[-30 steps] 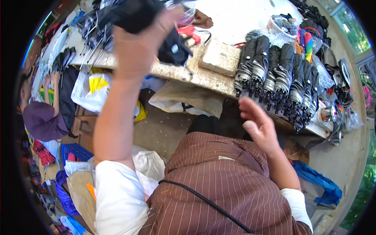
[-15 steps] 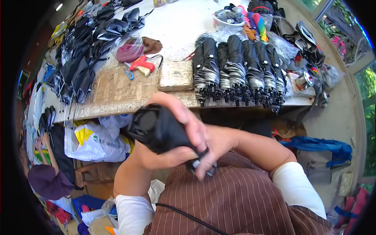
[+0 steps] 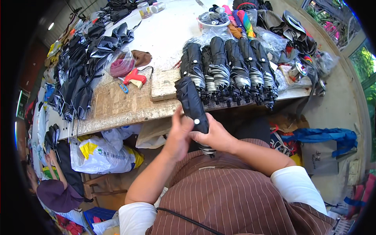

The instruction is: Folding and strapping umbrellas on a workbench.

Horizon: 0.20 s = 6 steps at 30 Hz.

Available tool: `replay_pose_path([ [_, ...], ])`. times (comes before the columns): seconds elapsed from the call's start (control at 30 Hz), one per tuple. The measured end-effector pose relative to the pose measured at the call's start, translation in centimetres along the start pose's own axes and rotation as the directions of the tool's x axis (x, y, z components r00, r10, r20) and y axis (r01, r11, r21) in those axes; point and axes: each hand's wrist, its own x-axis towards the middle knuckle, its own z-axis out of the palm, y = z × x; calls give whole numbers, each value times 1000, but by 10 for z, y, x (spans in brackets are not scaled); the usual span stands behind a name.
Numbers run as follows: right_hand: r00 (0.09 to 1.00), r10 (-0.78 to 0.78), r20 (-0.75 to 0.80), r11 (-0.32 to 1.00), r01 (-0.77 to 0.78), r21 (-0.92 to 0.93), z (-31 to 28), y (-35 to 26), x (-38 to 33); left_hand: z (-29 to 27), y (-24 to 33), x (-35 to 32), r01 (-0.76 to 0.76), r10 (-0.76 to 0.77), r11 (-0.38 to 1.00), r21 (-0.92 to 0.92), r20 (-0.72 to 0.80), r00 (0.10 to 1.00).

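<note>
A folded black umbrella (image 3: 189, 98) stands tilted in front of my body, just off the table's front edge. A white snap button shows on its strap, and a silvery end pokes out below my hands. My right hand (image 3: 216, 135) is closed round its lower part from the right. My left hand (image 3: 179, 135) presses on it from the left, fingers bent beside the button; some fingertips are hidden. Close by on the table, several folded black umbrellas (image 3: 218, 62) with silvery ends lie in a row.
A wooden block (image 3: 165, 84) and a red-and-cream glue gun (image 3: 135, 78) lie on the worn tabletop (image 3: 105, 100). Loose black umbrellas (image 3: 74, 78) are heaped at left. A white bag (image 3: 105, 156) sits underneath. Another person (image 3: 58, 194) handles a dark umbrella at far left.
The umbrella has swung more upright, and its snap button now faces me. My left hand has shifted from around its body to its left side, lower down. The view has shifted slightly.
</note>
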Motion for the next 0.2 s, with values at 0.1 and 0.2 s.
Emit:
replay_pose_path([
  [0.1, 998, -35, -44, 999, 36, 31, -1, 9, -4, 22, -15, 1, 64, -5, 917, 394, -150, 989],
  [0.2, 962, -192, 195, 948, 234, -217, -15, 18, -18, 19, 6, 11, 126, -68, 950, 286, -206, 976],
])
